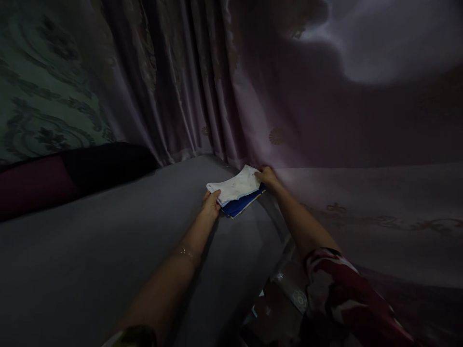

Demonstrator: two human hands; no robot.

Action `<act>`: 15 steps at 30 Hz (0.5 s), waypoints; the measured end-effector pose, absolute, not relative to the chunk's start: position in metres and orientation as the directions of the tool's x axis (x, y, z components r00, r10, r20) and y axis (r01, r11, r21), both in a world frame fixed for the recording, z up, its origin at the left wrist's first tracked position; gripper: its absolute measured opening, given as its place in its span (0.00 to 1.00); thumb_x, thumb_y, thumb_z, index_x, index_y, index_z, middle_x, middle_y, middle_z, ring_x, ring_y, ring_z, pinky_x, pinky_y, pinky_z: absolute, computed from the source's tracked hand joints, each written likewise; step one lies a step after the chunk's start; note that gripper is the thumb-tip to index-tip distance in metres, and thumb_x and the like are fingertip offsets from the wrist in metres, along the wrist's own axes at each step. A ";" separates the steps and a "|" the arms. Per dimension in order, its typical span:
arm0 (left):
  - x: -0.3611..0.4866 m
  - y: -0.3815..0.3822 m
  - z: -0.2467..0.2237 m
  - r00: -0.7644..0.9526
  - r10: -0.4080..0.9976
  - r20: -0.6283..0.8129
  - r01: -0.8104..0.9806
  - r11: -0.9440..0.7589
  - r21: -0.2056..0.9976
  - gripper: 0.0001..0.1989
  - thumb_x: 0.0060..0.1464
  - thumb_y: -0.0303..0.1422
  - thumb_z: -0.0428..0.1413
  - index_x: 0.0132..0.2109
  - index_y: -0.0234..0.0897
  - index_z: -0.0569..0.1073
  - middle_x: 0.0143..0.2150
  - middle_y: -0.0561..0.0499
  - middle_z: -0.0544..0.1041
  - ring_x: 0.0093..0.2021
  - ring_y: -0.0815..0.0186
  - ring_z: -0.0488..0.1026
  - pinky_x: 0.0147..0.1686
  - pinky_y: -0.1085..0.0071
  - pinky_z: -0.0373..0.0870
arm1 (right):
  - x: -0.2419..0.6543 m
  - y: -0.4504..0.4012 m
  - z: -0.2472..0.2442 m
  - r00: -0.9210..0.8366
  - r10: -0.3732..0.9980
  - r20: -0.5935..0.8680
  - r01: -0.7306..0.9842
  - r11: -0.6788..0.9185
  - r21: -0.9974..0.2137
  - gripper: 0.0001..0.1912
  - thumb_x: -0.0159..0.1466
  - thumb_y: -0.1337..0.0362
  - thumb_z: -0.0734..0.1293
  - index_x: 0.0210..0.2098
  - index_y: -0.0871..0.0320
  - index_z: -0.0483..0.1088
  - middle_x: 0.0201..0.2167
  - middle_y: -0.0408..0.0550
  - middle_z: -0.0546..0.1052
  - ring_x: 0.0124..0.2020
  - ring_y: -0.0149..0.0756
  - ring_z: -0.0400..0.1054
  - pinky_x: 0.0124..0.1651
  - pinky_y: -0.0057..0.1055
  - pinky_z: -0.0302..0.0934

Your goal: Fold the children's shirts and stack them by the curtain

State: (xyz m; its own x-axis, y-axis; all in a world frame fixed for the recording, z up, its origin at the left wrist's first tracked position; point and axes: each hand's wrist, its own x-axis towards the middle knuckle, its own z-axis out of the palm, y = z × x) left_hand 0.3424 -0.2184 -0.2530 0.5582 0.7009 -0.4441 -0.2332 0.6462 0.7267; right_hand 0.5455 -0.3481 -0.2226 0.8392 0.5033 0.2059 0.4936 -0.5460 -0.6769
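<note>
A folded white cloth [237, 185] with small faint marks is stretched between my two hands, over the grey surface. Beneath it lies a dark blue folded cloth [240, 205] with a light edge. My left hand [211, 201] is closed on the left end of the pieces, thumb on top of the white one. At the right end, my right hand [266, 177] pinches the white cloth, with the blue one's corner just below. Whether both hands also grip the blue cloth is hard to tell in the dim light.
The grey padded surface [108, 250] spreads to the left. Pink-purple curtains [253, 106] hang behind and to the right. Dark and maroon cushions [39, 183] line the far left, below a green patterned wall [47, 96]. Unclear items lie low at the bottom centre-right.
</note>
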 end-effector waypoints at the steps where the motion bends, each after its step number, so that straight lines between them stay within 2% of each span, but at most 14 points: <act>1: 0.344 -0.220 -0.254 0.565 0.697 -0.441 -0.243 0.651 0.719 0.15 0.52 0.17 0.56 0.47 0.32 0.74 0.36 0.47 0.80 0.33 0.65 0.79 0.36 0.69 0.79 | 0.547 -0.349 -0.222 0.836 0.505 0.215 0.506 -0.556 -0.660 0.12 0.57 0.67 0.62 0.35 0.64 0.76 0.28 0.47 0.77 0.35 0.38 0.71 0.37 0.27 0.64; 9: 0.354 -0.230 -0.268 0.586 0.661 -0.469 -0.239 0.693 0.680 0.14 0.54 0.18 0.55 0.46 0.35 0.73 0.43 0.45 0.80 0.37 0.64 0.80 0.37 0.68 0.79 | 0.556 -0.346 -0.226 0.833 0.501 0.233 0.537 -0.636 -0.554 0.16 0.60 0.68 0.62 0.45 0.61 0.76 0.41 0.50 0.79 0.43 0.38 0.72 0.47 0.27 0.63; 15: 0.357 -0.235 -0.278 0.517 0.692 -0.505 -0.197 0.670 0.716 0.15 0.51 0.17 0.57 0.46 0.35 0.73 0.39 0.46 0.80 0.35 0.65 0.80 0.35 0.70 0.79 | 0.559 -0.346 -0.241 0.838 0.505 0.206 0.532 -0.674 -0.513 0.18 0.63 0.67 0.61 0.50 0.60 0.74 0.47 0.51 0.78 0.48 0.37 0.72 0.51 0.27 0.62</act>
State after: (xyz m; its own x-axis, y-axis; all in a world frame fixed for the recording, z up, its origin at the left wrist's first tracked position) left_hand 0.3571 -0.2347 -0.2784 0.5167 0.6916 -0.5047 -0.1965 0.6695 0.7163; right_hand 0.5593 -0.3456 -0.2411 0.8383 0.5050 0.2057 0.5318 -0.6741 -0.5126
